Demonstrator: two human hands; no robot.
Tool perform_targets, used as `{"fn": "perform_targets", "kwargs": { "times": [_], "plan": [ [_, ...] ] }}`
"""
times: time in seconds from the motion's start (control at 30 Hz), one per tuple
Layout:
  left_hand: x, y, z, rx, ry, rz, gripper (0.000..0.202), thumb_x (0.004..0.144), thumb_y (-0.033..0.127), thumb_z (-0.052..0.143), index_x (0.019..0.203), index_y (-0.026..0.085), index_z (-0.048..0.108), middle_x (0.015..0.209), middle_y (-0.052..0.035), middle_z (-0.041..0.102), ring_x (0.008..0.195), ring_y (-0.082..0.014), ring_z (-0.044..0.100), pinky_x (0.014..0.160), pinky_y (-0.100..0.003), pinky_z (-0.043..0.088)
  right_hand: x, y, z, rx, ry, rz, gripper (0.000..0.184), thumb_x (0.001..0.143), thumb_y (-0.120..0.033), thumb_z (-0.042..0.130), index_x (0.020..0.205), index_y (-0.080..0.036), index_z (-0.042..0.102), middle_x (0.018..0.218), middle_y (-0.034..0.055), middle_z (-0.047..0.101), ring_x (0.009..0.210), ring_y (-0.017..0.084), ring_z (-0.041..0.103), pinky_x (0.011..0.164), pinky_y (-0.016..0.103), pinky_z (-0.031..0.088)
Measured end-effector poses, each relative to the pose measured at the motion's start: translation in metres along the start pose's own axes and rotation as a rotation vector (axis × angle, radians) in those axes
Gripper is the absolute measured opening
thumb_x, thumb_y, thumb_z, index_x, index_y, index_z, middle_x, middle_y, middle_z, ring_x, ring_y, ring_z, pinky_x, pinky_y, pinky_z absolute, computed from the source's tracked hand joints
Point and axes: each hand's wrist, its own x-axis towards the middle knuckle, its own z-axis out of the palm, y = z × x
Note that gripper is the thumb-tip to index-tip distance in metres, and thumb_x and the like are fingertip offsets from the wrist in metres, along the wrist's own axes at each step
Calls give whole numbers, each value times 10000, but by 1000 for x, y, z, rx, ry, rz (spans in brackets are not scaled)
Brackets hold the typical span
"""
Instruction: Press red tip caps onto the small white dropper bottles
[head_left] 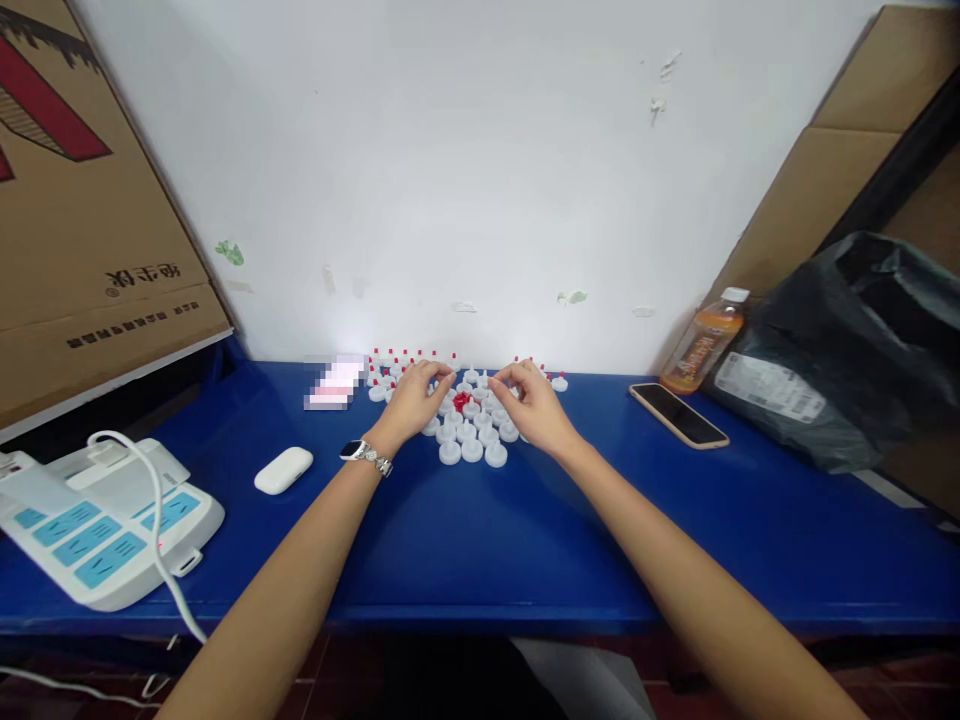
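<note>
On the blue table stand several white nozzle caps (472, 450), round at the base with a pointed spout. Behind them, other caps (377, 393) carry small red tips. A small pile of loose red tips (460, 403) lies amid the bare white caps. My left hand (421, 398) hovers left of this pile, thumb and forefinger drawn together; whatever they hold is too small to see. On the pile's right, my right hand (531, 405) is held over the caps with thumb and forefinger likewise pinched, their contents not visible. The two hands are apart.
A white power strip (112, 545) with a cable and a white earbud case (283, 470) lie to the left. At the right are a phone (679, 415), an orange drink bottle (703, 345) and a dark plastic bag (817, 350). Behind the table rises a white wall (480, 180).
</note>
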Motion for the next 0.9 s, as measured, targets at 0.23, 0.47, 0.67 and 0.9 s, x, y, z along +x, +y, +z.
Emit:
{"fn": "perform_targets", "kwargs": {
  "times": [0.23,0.47,0.67,0.9],
  "plan": [
    [-13,-2,-20,-30,11,-55,293,971,409,464,859,211,649,922,-55,682,924,-221,593,870,-369,465,-11,-20,2,205,-376,87,248,860,-419,640,791,-184,680,631,-5,619,574,125,512,570,260,401],
    [-13,-1,-16,-15,-22,-38,300,966,406,464,829,209,643,924,-60,686,933,-230,597,877,-383,465,-16,-27,-3,113,-757,124,96,787,-254,670,788,-187,740,694,16,719,614,140,610,576,247,438],
    [-13,-5,-19,1,17,-58,290,964,406,465,830,208,629,925,-61,680,940,-232,595,877,-387,463,-16,-22,0,-71,-581,6,78,784,-247,684,828,-208,735,691,-3,698,647,147,617,657,267,445],
    [-13,-11,-17,11,48,-82,252,953,377,486,872,203,650,937,-65,679,951,-236,594,869,-385,470,41,-9,17,-241,-230,69,253,893,-383,570,870,-174,711,734,31,705,667,158,616,656,268,440]
  ]
}}
